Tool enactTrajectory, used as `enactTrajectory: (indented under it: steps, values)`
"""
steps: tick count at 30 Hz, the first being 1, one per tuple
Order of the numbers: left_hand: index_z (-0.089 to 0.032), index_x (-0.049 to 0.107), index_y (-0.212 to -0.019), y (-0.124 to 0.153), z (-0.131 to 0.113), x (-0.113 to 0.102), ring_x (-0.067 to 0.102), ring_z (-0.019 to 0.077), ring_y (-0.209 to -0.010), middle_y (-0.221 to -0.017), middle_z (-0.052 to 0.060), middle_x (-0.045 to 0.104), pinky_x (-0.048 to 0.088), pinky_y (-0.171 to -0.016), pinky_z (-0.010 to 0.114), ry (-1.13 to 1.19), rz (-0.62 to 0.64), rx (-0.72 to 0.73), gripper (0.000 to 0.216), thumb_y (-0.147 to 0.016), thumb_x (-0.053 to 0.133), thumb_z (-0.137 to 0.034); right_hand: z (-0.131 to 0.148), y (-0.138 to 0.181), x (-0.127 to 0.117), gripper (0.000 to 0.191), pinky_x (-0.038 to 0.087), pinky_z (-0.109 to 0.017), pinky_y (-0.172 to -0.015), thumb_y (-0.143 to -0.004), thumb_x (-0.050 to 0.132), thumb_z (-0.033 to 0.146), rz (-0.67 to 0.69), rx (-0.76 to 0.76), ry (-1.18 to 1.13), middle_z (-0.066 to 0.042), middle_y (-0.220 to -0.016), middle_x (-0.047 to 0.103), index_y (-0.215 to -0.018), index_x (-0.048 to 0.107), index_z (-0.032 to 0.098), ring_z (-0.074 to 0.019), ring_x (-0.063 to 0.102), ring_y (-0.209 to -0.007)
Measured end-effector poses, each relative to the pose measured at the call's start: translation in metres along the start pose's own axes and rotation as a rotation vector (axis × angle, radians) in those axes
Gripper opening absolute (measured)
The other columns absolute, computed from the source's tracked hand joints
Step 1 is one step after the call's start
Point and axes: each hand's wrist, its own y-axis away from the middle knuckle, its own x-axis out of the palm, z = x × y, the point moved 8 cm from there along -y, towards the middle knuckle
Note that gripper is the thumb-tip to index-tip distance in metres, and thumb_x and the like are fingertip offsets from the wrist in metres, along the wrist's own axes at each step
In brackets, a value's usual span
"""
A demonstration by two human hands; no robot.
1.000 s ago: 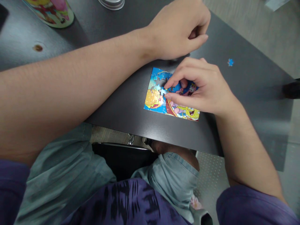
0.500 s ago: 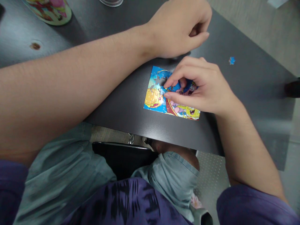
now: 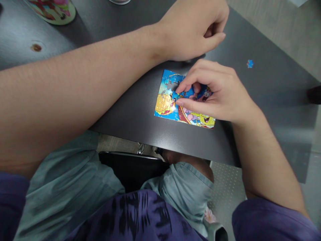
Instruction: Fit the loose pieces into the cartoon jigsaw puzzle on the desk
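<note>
A colourful cartoon jigsaw puzzle [image 3: 165,103] lies on the dark table, mostly assembled, with a grey gap in its upper left part. My right hand [image 3: 213,88] reaches over it from the right and covers its upper right area. Between thumb and fingertips it pinches a small blue puzzle piece [image 3: 174,96], just below the gap. My left hand [image 3: 195,30] rests on the table beyond the puzzle, curled into a loose fist with nothing visible in it; its fingertips are hidden. One loose blue puzzle piece [image 3: 250,63] lies farther right, apart from both hands.
A printed tin-like container [image 3: 61,15] stands at the upper left, and the base of a clear object [image 3: 120,1] shows at the top edge. The table's [image 3: 140,124] front edge runs above my lap. A dark object [image 3: 314,95] sits at the right edge.
The view has shifted slightly. Both hands keep nearly the same pose, and the piece in my right hand has turned or tilted a little over the puzzle.
</note>
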Motion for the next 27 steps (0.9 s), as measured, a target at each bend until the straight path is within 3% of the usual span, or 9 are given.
enactTrajectory:
  steps: [8,15,21,27]
  values:
    - [0.005,0.087,-0.132,-0.0008,0.0002,0.0021,0.089,0.0502,-0.142,-0.140,0.026,0.093,0.072,-0.126,0.073,-0.009,0.007,0.016,0.029,-0.107,0.072,0.001,0.0014,-0.0008,-0.0011,0.008,0.064,-0.046,-0.080,-0.120,0.093,0.037,-0.016,-0.028,-0.023,-0.003,-0.113,0.081,-0.124,0.088,0.033,-0.0221,0.071,-0.083]
    - [0.005,0.089,-0.131,-0.0012,0.0008,-0.0009,0.090,0.0483,-0.140,-0.141,0.024,0.093,0.073,-0.125,0.071,-0.006,0.032,-0.015,0.031,-0.104,0.073,0.002,0.0027,-0.0019,-0.0005,0.004,0.061,-0.040,-0.084,-0.124,0.087,0.027,-0.009,-0.070,-0.001,-0.003,-0.112,0.079,-0.127,0.086,0.029,-0.0190,0.072,-0.089]
    - [0.004,0.088,-0.133,-0.0024,-0.0006,-0.0001,0.088,0.0501,-0.143,-0.141,0.025,0.093,0.072,-0.128,0.074,-0.012,0.046,-0.017,0.030,-0.106,0.074,0.002,0.0035,0.0000,-0.0008,0.005,0.058,-0.036,-0.082,-0.126,0.087,0.030,-0.019,-0.101,0.014,-0.001,-0.114,0.078,-0.130,0.085,0.027,-0.0154,0.069,-0.087]
    - [0.002,0.086,-0.136,-0.0012,0.0008,-0.0001,0.088,0.0443,-0.144,-0.138,0.016,0.092,0.070,-0.129,0.069,-0.062,0.094,-0.024,0.031,-0.114,0.067,-0.010,0.0039,0.0019,-0.0009,0.014,0.061,-0.036,-0.084,-0.133,0.080,0.042,-0.021,-0.099,0.050,0.000,-0.115,0.076,-0.133,0.084,0.029,-0.0155,0.070,-0.089]
